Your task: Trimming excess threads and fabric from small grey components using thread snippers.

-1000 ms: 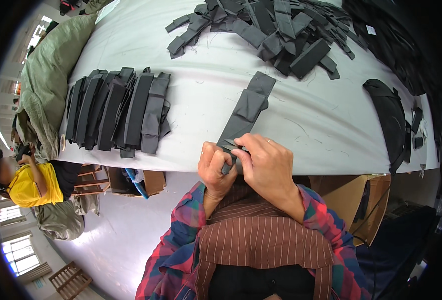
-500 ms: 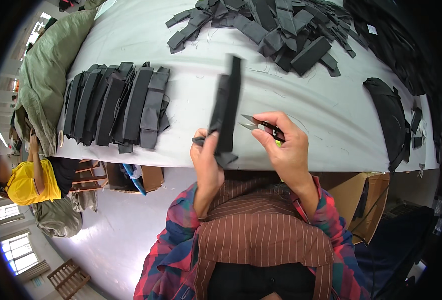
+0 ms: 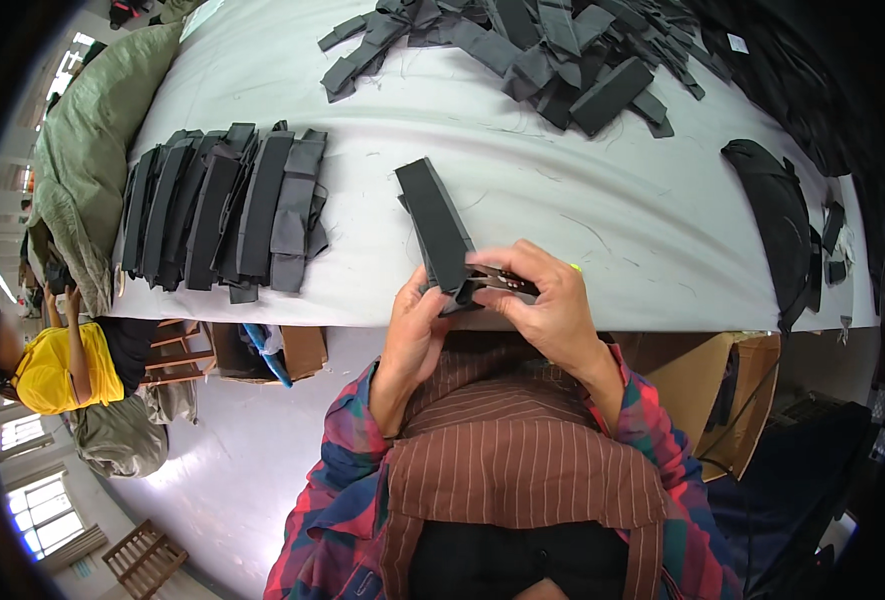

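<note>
Near the table's front edge, my left hand (image 3: 414, 322) is closed on the lower end of a black fabric strip (image 3: 432, 222), which slants up and to the left above the white cloth. My right hand (image 3: 547, 305) is wrapped round a pair of thread snips (image 3: 504, 281). The tips of the snips meet the strip's lower right end, close to my left fingers. Just where the blades touch is hidden by the fabric and fingers.
Several stacked dark strips (image 3: 227, 205) stand in a row at left. A loose heap of strips (image 3: 552, 50) lies at the far side. Dark folded fabric (image 3: 767, 220) rests at right. A person in a yellow top (image 3: 57, 370) works at the far left. An open cardboard box (image 3: 747, 400) stands below the table.
The strip has tilted from nearly upright to leaning left, and its top has come lower. My right hand has moved left, bringing the snips from apart to the strip's lower end.
</note>
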A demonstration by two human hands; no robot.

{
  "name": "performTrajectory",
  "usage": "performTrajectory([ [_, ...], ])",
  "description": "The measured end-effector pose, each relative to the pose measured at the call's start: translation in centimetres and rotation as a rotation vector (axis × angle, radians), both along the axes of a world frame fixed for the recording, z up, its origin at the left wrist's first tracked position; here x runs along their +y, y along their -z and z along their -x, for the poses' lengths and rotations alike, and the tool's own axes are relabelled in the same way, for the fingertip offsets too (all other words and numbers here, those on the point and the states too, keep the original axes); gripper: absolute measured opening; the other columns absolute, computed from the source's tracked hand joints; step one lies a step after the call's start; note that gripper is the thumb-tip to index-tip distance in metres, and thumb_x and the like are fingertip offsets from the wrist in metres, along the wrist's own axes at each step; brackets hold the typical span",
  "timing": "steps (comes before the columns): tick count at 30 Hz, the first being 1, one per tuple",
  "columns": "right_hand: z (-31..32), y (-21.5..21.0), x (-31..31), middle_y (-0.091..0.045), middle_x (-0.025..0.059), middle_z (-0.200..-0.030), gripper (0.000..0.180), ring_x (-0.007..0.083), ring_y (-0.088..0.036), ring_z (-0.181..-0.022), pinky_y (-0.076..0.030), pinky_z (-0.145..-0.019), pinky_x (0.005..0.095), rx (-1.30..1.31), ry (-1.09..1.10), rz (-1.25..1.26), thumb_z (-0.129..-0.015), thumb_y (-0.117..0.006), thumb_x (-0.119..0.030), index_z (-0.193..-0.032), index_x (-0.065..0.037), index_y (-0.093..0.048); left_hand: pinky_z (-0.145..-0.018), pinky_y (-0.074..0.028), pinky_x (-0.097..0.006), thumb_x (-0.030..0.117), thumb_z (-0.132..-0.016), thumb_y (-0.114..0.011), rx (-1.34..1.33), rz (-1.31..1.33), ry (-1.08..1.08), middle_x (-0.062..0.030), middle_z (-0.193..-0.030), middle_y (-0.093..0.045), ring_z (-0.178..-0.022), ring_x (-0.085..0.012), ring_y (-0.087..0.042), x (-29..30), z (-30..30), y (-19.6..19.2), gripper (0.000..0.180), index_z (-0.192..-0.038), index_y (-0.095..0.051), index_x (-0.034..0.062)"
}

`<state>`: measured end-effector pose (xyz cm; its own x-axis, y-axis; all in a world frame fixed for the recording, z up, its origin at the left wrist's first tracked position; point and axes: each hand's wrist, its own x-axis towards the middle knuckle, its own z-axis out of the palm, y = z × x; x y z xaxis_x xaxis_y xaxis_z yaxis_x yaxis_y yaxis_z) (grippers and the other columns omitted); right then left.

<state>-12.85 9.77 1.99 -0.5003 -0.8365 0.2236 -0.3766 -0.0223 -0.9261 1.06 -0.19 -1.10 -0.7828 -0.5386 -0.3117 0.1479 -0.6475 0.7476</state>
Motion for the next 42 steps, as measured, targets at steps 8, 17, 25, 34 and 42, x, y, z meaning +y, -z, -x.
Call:
performTrajectory([
  [8, -0.9, -0.1, 1.5, -0.061, 0.0058, -0.087, 0.029, 0.0134, -0.057, -0.068, -0.045, -0.062, 0.0247, -0.067, -0.162, 0.070, -0.066, -0.055, 0.017, -0.087, -0.002, -0.064, -0.073, -0.048, -0.021, 0.008, -0.088, -0.060, -0.124, 0.106, 0.128, -0.0026, -0.100, -0.065, -0.084, -0.0090, -0.060, -2.2, -0.5, -0.8, 0.022, -0.109, -0.061, 0.0017],
  [17, -0.6, 1.0, 0.0, -0.057, 0.0043, -0.072, 0.008, 0.0117, -0.049, -0.064, -0.040, -0.060, 0.0258, -0.407, 0.077, -0.039, -0.077, -0.068, -0.001, -0.082, -0.001, -0.062, -0.073, -0.047, -0.022, 0.011, -0.091, -0.060, 0.004, 0.118, 0.055, -0.0016, -0.098, -0.065, -0.083, -0.0054, -0.057, -0.3, 0.9, -1.7, 0.021, -0.109, -0.061, -0.0004],
  [25, 0.1, 0.1, 0.1, -0.062, 0.0048, -0.079, 0.017, 0.0125, -0.053, -0.067, -0.044, -0.062, 0.0272, -0.296, 0.073, -0.074, -0.078, -0.070, -0.006, -0.093, -0.003, -0.062, -0.072, -0.050, -0.024, 0.010, -0.091, -0.060, -0.097, 0.219, 0.023, -0.0053, -0.097, -0.066, -0.081, -0.0092, -0.062, -0.3, 1.0, -1.2, 0.019, -0.107, -0.061, -0.0012],
  [34, 0.7, -1.3, 2.3, -0.060, -0.0009, -0.068, 0.020, 0.0169, -0.051, -0.061, -0.030, -0.060, 0.0298, 0.284, -0.070, -0.065, -0.071, -0.075, -0.017, -0.090, -0.014, -0.070, -0.070, -0.051, -0.024, 0.010, -0.090, -0.061, -0.060, 0.056, -0.006, -0.0064, -0.094, -0.067, -0.079, -0.0101, -0.063, -1.1, 0.7, -1.4, 0.019, -0.105, -0.061, -0.0016],
  [42, -0.1, -0.8, 2.0, -0.059, -0.0026, -0.066, 0.016, 0.0170, -0.048, -0.058, -0.029, -0.058, 0.0308, 0.505, -0.057, -0.047, -0.069, -0.077, -0.017, -0.082, -0.015, -0.069, -0.056, -0.041, -0.017, 0.010, -0.089, -0.063, -0.121, 0.074, -0.037, -0.0022, -0.088, -0.066, -0.069, -0.0031, -0.056, -0.3, 1.1, -2.3, 0.015, -0.101, -0.062, 0.0003],
])
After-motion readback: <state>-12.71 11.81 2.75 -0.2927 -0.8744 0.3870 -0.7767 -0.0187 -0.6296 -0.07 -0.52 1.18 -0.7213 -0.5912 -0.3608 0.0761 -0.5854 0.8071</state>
